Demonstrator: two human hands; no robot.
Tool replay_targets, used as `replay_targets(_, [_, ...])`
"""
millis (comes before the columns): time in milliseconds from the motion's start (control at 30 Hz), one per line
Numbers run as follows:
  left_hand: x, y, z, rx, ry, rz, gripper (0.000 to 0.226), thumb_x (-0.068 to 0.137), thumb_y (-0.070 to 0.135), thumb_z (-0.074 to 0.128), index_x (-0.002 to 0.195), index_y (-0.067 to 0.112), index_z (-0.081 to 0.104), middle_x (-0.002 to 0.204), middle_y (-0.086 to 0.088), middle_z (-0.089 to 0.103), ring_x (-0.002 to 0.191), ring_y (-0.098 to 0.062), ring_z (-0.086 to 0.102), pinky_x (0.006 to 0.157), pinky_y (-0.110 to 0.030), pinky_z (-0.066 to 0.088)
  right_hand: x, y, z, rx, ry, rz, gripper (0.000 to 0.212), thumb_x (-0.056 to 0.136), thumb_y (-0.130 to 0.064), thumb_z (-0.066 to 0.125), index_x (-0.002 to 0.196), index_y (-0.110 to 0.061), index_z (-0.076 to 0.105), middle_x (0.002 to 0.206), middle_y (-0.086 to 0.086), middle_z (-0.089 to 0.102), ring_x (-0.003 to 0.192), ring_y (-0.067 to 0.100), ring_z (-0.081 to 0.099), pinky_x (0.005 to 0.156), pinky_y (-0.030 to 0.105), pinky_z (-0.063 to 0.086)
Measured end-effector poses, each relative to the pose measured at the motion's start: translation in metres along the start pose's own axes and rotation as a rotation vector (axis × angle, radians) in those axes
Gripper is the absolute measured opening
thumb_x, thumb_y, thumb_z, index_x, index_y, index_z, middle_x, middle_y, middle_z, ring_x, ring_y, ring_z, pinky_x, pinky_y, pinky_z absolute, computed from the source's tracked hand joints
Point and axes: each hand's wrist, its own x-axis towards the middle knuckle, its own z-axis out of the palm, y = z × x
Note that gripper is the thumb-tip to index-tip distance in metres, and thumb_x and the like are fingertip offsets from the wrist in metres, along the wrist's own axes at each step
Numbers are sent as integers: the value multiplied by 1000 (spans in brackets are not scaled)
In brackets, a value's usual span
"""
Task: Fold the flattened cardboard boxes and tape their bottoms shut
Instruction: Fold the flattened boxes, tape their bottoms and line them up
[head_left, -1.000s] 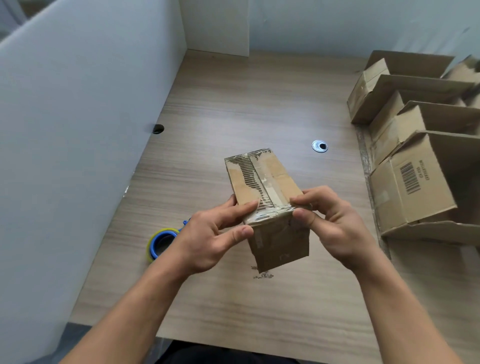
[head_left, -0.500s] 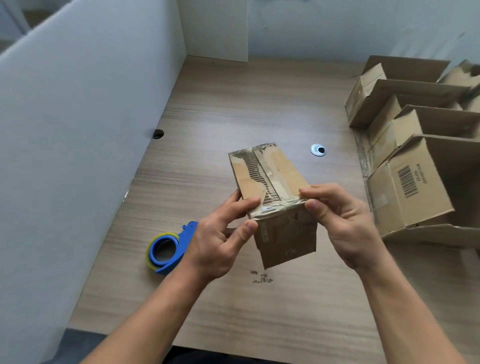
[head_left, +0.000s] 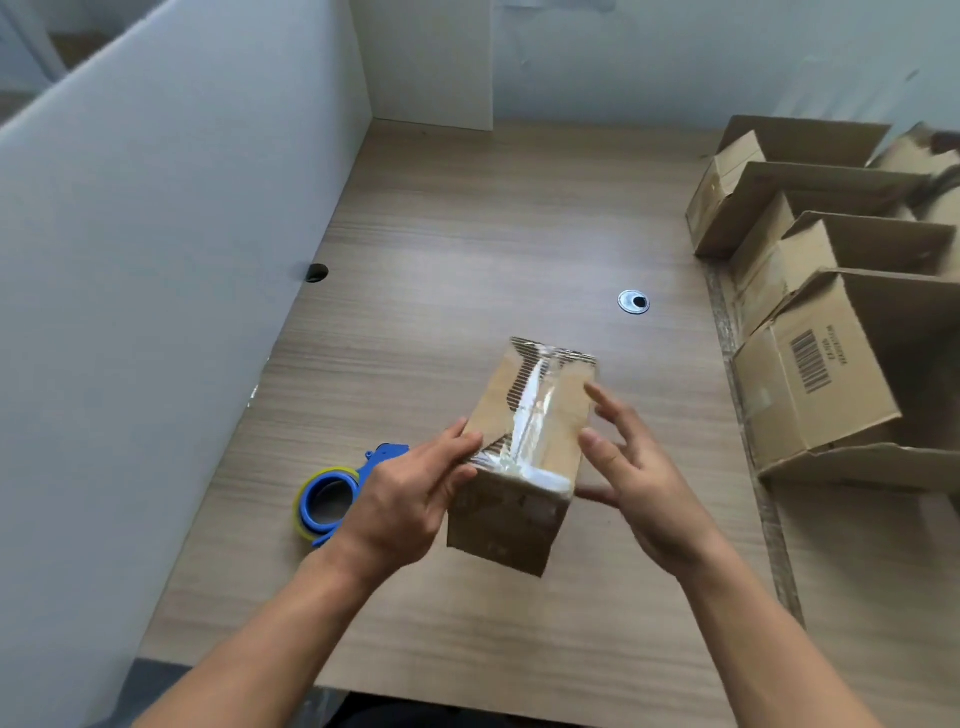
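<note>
- The small cardboard box (head_left: 524, 457) was held above the table (head_left: 467, 234) between both hands, its bottom turned up toward the camera, near the middle of the table's near half.
- A strip of clear tape (head_left: 530, 415) ran glossy along the seam of the bottom flaps and over the near edge, so this box's bottom looked already taped shut (whether the far end was pressed down fully could not be told).
- The left hand (head_left: 405, 499) had its grip closed on the box's left near corner, thumb on the side wall and fingers on the taped face.
- The right hand (head_left: 634, 467) was spread wide, fingers apart, lying against or just beside the box's right wall; it did not look like a clamping grip.
- The tape dispenser (head_left: 337, 493) lay on the table just left of the left hand, untouched.
- Several erected boxes (head_left: 821, 374) stood in a row along the table's right side, suggesting much of the work was done.
- By my judgement, what remained here was smoothing the tape and setting this box with the others; no flat blanks were in view.
</note>
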Motion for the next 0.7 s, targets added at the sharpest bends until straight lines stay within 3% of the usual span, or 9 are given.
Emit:
replay_targets(33, [-6, -6, 0, -76, -57, -39, 44, 102, 43, 46, 126, 12, 66, 134, -6, 61, 123, -7, 58, 103, -18, 45, 7, 4, -5, -138, 81, 21, 67, 81, -54, 71, 142, -47, 45, 147, -9, 34, 130, 13, 50, 99, 46, 53])
replay_targets(100, [-17, -17, 3, -210, -192, -110, 38, 99, 48, 49, 128, 25, 61, 139, 4, 58, 126, -3, 56, 104, -20, 45, 24, 14, -15, -453, 178, 75, 85, 78, -58, 74, 150, -47, 30, 157, -8, 20, 146, 17, 27, 118, 42, 29])
replay_targets(167, [-29, -27, 10, -238, -334, -129, 32, 98, 38, 56, 130, 32, 59, 143, 10, 55, 128, -2, 54, 105, -20, 44, 37, 27, -17, -695, 110, 145, 104, 76, -57, 77, 156, -39, 14, 163, 1, 14, 150, 24, 14, 122, 40, 16])
replay_targets(233, [-41, -40, 16, -180, -396, -157, 35, 97, 22, 58, 130, 35, 60, 143, 16, 53, 128, -1, 53, 105, -18, 43, 44, 42, -11, -836, 11, 224, 119, 70, -64, 77, 158, -36, 2, 161, 7, 20, 148, 29, 16, 121, 42, 17])
replay_targets(333, [-48, -44, 20, -106, -250, -390, 41, 96, 20, 62, 132, 40, 59, 132, 21, 59, 123, -4, 59, 103, -11, 40, 45, 61, 1, -931, 14, 383, 134, 57, -84, 69, 156, -40, -10, 159, 9, 20, 145, 33, 19, 115, 53, 27])
replay_targets(400, [-47, -36, 24, -66, -181, -602, 42, 98, 22, 62, 138, 31, 55, 134, 12, 61, 126, -5, 55, 101, -5, 33, 44, 67, 12, -923, 76, 484, 139, 50, -92, 63, 155, -40, -11, 161, 10, 15, 146, 35, 15, 111, 58, 27])
replay_targets(533, [-43, -14, 38, -147, -116, -935, 57, 99, 38, 56, 150, 18, 42, 150, 0, 48, 140, -13, 41, 116, -27, 29, 36, 81, 28, -869, 163, 499, 137, 53, -90, 64, 157, -34, -6, 159, 13, 19, 146, 35, 17, 111, 56, 28])
replay_targets(600, [-42, -7, 47, -170, -100, -986, 77, 91, 50, 64, 154, 17, 34, 155, -1, 42, 143, -15, 37, 119, -33, 28, 33, 89, 28, -854, 223, 446, 133, 56, -86, 67, 158, -29, 3, 153, 13, 30, 142, 34, 24, 113, 49, 30])
replay_targets(700, [-40, 4, 61, -145, -131, -1011, 112, 78, 52, 77, 159, 13, 10, 165, -3, 18, 151, -16, 17, 121, -28, 16, 33, 99, 22, -784, 301, 352, 116, 64, -74, 74, 155, -23, 22, 146, 13, 42, 136, 33, 35, 110, 42, 33])
